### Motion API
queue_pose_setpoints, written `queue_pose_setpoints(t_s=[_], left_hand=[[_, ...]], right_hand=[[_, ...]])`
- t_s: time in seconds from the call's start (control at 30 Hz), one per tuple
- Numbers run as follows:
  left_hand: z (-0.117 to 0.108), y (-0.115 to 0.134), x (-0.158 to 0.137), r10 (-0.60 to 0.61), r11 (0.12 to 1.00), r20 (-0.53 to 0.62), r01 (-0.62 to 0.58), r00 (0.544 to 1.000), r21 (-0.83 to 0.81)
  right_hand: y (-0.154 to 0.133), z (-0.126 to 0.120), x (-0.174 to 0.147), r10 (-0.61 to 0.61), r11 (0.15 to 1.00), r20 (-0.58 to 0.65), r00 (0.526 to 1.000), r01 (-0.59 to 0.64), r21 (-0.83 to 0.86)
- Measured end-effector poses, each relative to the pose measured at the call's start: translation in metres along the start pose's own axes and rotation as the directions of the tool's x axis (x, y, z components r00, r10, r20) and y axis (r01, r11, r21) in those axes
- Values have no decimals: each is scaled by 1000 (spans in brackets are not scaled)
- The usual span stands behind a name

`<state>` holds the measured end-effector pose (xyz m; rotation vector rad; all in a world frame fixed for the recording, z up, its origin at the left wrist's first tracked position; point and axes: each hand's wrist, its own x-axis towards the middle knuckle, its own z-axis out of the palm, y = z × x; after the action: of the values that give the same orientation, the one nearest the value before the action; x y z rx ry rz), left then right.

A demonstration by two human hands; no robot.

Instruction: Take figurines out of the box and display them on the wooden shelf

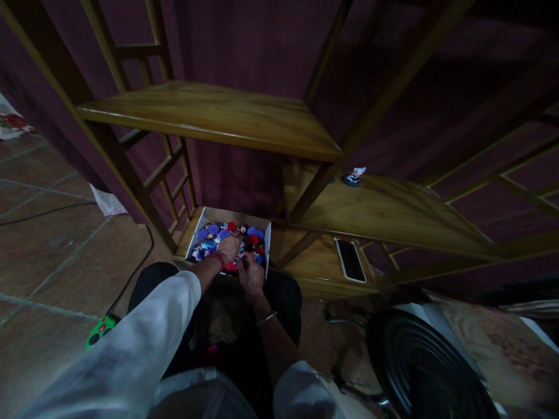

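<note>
A shallow white box (pixel 267 247) stands on the lowest shelf, filled with several small figurines on round blue, purple and red bases (pixel 212 229). My left hand (pixel 229 248), with a red bead bracelet at the wrist, reaches into the middle of the box. Its fingers are bent down together among the figurines; what they grip is too small to make out. Close by on the right, my right hand (pixel 252 278) wears a metal bangle and sits over the box's front edge. Thumb and forefinger are drawn together near a small pale piece, and I cannot tell exactly what they hold.
Above the box spans a wooden shelf (pixel 209 116). One figurine (pixel 353 176) stands on the middle shelf at right. A white-framed phone or tablet (pixel 350 260) lies lower down. A round black stool (pixel 428 366) is at right; a green controller (pixel 101 330) with cable lies on the floor.
</note>
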<state>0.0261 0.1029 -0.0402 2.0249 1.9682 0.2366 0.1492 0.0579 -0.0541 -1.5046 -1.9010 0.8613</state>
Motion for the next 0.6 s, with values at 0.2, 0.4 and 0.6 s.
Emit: queue_pose_setpoints(t_s=[0.2,0.4,0.6], left_hand=[[-1,3,1,-59,994,13,58,998,92],[2,3,8,-64,991,20,61,998,115],[3,3,15,-106,990,48,101,993,99]], right_hand=[[-1,-1,-1,-15,1000,-5,1000,15,26],[-1,0,-1,-19,1000,-21,1000,20,20],[-1,1,-1,-27,999,-42,999,28,41]])
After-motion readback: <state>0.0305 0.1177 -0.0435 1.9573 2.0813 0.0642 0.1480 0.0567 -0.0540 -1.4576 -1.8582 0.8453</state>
